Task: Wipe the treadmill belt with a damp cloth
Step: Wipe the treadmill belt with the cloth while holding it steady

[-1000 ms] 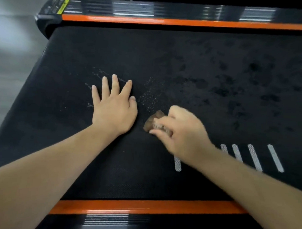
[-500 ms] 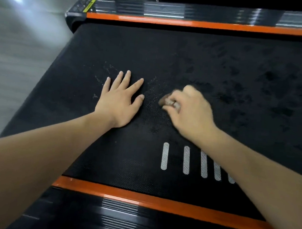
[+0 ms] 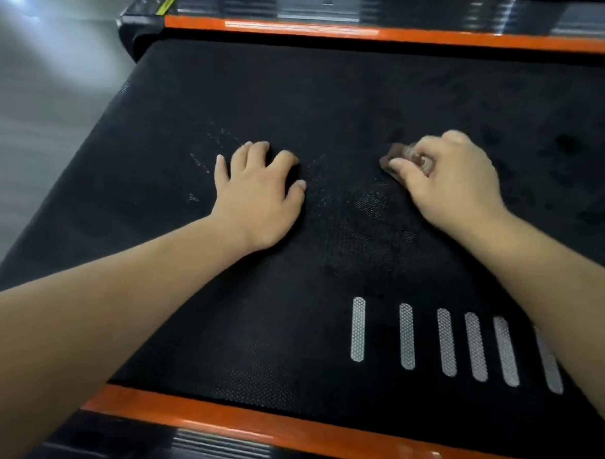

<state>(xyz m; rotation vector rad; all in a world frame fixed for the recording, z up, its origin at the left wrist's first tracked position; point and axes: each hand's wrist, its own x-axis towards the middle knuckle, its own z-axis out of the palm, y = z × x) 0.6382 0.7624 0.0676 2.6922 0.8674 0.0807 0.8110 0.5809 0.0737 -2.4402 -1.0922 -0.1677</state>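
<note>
The black textured treadmill belt [image 3: 333,100] fills most of the view, with faint whitish marks near its middle and dark wet patches at the right. My right hand [image 3: 447,179] grips a small bunched brown cloth [image 3: 394,153] and presses it onto the belt right of centre; only the cloth's left end shows past my fingers. My left hand [image 3: 258,190] rests on the belt to the left, palm down, its fingers bent at the knuckles with the tips on the surface and nothing held.
Orange side rails run along the far edge [image 3: 335,31] and the near edge [image 3: 253,430] of the belt, with black ribbed trim outside them. Several grey printed stripes [image 3: 444,340] mark the belt at lower right. Grey floor [image 3: 41,100] lies to the left.
My right hand has slid the cloth rightward and slightly away across the belt. My left hand's fingers, flat and spread before, have drawn in and bent.
</note>
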